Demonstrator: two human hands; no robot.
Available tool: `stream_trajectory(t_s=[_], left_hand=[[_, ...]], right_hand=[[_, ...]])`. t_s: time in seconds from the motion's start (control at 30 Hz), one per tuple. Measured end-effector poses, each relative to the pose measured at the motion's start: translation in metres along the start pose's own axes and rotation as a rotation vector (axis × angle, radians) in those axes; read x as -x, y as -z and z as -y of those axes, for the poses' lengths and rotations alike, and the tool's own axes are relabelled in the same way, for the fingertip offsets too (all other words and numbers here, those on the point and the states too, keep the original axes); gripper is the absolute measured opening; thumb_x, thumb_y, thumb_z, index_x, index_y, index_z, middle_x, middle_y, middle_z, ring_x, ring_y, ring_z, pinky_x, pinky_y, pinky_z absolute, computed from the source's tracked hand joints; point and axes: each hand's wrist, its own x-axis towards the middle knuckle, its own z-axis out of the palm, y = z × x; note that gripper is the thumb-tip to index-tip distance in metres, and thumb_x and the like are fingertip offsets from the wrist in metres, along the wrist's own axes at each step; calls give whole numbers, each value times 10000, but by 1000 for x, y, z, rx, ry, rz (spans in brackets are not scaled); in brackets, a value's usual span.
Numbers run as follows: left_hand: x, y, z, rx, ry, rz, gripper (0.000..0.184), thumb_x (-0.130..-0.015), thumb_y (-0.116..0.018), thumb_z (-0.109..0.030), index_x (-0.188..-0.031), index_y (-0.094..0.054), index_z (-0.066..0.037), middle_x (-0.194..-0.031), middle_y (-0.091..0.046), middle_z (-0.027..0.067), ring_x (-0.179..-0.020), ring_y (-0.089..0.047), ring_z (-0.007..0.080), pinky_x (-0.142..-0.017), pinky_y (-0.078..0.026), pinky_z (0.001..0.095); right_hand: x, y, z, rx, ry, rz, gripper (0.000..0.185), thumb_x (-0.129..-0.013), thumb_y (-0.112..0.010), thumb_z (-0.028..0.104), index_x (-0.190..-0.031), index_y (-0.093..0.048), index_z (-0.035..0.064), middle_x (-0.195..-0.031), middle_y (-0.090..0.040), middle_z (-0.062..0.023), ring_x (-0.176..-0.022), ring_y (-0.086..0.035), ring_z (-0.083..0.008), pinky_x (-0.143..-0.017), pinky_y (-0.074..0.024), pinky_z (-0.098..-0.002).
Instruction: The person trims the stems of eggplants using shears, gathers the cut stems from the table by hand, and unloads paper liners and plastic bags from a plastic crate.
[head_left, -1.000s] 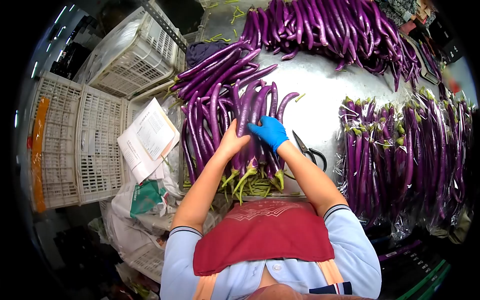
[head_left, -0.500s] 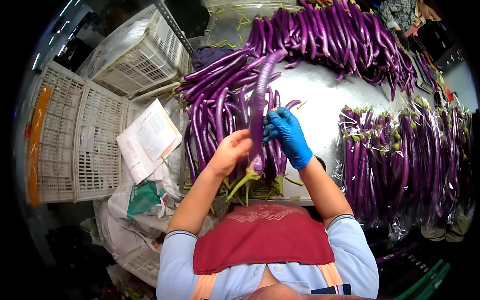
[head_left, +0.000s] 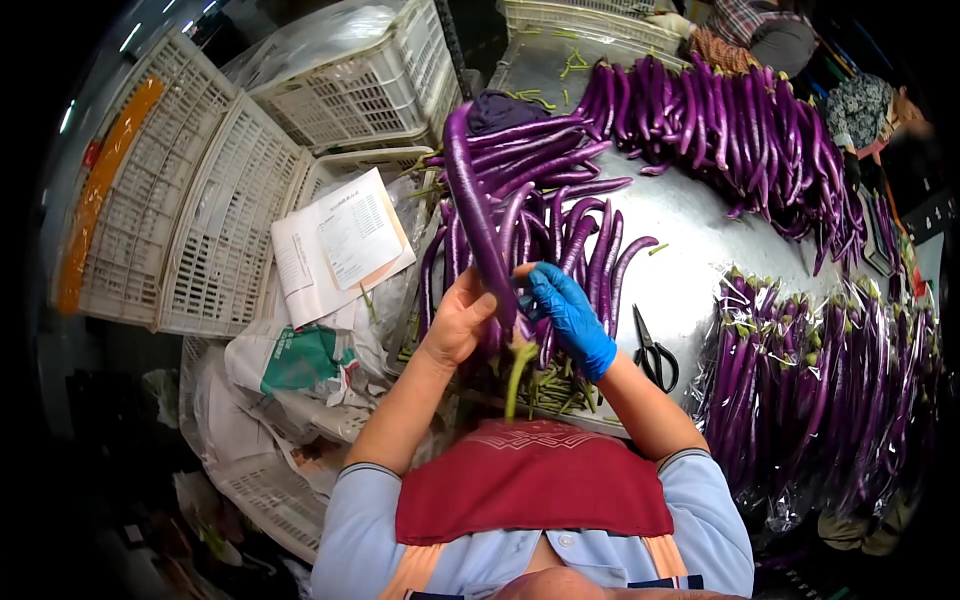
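A long, glossy, deep-purple eggplant (head_left: 477,210) is being held up near the view's centre, its slender body bowing slightly. Its rounded tip is pointing between eleven and twelve o'clock; its green stem is hanging toward six o'clock.

At ten o'clock, printed papers (head_left: 350,240) are seen, with an orange-striped white lattice crate (head_left: 235,215) beyond. Another white crate (head_left: 355,105) is placed at eleven, a dark cloth (head_left: 498,111) at twelve.
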Motion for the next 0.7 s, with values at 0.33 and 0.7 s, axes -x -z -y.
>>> stream_trajectory(t_s=[0.33, 0.7], left_hand=[[3, 12, 4, -122, -118, -255, 513, -804, -619, -47, -1213, -308, -23, -1049, -501, 102, -864, -607, 247, -775, -502, 335], [22, 6, -17, -248, -221, -188, 484, -840, -604, -133, -1231, -345, -14, -1036, -516, 85, -939, -542, 183, -863, -437, 313]], right_hand=[[12, -7, -18, -109, -393, 72, 489, -900, -492, 333, -1254, -424, 2, -1070, -540, -60, -973, -495, -100, -867, -385, -220], [15, -20, -25, 131, -160, 90, 460, -816, -604, 41, -1252, -457, 26, -1136, -534, -12, -998, -491, -81, -877, -404, -231]])
